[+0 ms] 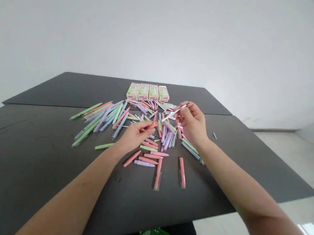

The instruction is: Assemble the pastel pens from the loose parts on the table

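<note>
My left hand (134, 135) pinches a pink pen part (154, 124) between thumb and fingertips, mostly covered by the fingers. My right hand (194, 124) grips a thin white pen refill (172, 113), its left end pointing down toward the left hand. The refill and the pink part are apart. Below both hands lies a loose pile of pink, purple, green and blue pen barrels (167, 138). Nearer to me, two pink barrels with clear clips (182, 172) lie side by side with a gap between them.
Several whole pastel pens (103, 115) are heaped at the left of the pile. Several pink and green boxes (143, 91) stand in a row behind it. A small blue-grey piece (214, 136) lies to the right. The dark table (54, 145) has a seam across its back.
</note>
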A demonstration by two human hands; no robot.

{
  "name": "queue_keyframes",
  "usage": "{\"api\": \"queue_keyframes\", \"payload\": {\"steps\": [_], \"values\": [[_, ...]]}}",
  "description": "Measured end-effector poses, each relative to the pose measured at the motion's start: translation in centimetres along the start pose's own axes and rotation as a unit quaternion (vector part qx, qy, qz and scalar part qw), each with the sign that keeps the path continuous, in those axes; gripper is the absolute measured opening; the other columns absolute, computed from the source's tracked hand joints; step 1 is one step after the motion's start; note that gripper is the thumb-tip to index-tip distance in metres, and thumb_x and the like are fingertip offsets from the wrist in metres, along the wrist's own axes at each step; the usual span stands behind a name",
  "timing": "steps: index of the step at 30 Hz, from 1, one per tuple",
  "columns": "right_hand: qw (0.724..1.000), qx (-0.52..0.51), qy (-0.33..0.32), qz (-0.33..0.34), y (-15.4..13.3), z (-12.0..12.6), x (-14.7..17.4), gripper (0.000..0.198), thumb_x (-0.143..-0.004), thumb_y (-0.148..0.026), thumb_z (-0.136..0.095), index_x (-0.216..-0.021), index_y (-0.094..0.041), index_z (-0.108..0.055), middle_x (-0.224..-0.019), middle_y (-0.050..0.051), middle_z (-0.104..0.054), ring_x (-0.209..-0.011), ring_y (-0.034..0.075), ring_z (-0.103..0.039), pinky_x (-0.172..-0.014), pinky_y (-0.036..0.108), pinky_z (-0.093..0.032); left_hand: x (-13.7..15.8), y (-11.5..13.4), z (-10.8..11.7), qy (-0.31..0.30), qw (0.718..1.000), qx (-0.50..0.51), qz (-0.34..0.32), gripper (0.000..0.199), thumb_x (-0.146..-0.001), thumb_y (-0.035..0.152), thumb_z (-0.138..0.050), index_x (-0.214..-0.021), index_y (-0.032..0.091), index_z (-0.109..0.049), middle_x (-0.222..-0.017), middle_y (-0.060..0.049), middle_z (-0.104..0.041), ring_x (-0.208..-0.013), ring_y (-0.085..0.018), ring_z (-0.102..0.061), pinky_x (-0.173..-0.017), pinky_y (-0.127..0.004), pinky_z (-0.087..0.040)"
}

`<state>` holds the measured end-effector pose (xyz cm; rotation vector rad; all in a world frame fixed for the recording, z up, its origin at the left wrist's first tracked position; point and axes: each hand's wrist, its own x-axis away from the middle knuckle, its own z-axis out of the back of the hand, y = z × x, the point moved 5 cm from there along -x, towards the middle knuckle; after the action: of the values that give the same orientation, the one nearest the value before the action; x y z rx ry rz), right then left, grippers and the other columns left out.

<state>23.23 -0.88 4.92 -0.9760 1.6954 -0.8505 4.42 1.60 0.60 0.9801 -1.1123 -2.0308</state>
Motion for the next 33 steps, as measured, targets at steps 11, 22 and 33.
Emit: {"api": "queue_keyframes", "payload": {"steps": [11, 22, 33], "values": [[0.998, 0.022, -0.061, -0.006, 1.2, -0.2, 0.9, 0.017, -0.084, -0.034, -0.065, -0.092, -0.022, -0.056, -0.089, 0.001, -0.07, -0.069, 0.011, -0.065, -0.057, 0.021, -0.051, 0.1, 0.5, -0.3, -0.009, 1.0, -0.012, -0.002, 0.03, -0.087, 0.037, -0.056, -0.099, 0.013, -0.069, -0.089, -0.004, -0.07, -0.082, -0.017, -0.063, -0.075, -0.026, -0.049], [0.986, 0.107, -0.113, -0.052, 2.6, -1.7, 2.1, 0.021, -0.081, -0.041, -0.066, -0.086, -0.021, -0.064, -0.082, 0.001, -0.064, -0.061, 0.01, -0.057, -0.056, 0.024, -0.052, 0.1, 0.8, -0.5, -0.02, 1.0, -0.008, -0.003, 0.033, -0.089, 0.038, -0.053, -0.105, 0.016, -0.07, -0.094, -0.005, -0.071, -0.088, -0.02, -0.063, -0.08, -0.031, -0.049], [0.983, 0.127, -0.124, -0.041, 2.5, -2.3, 2.2, 0.021, -0.079, -0.039, -0.068, -0.077, -0.019, -0.063, -0.079, 0.0, -0.062, -0.053, 0.008, -0.053, -0.051, 0.023, -0.047, 0.1, 0.4, -0.8, -0.032, 0.999, 0.017, 0.011, 0.032, -0.088, 0.039, -0.055, -0.103, 0.015, -0.07, -0.093, -0.005, -0.07, -0.087, -0.02, -0.063, -0.077, -0.03, -0.05]]}}
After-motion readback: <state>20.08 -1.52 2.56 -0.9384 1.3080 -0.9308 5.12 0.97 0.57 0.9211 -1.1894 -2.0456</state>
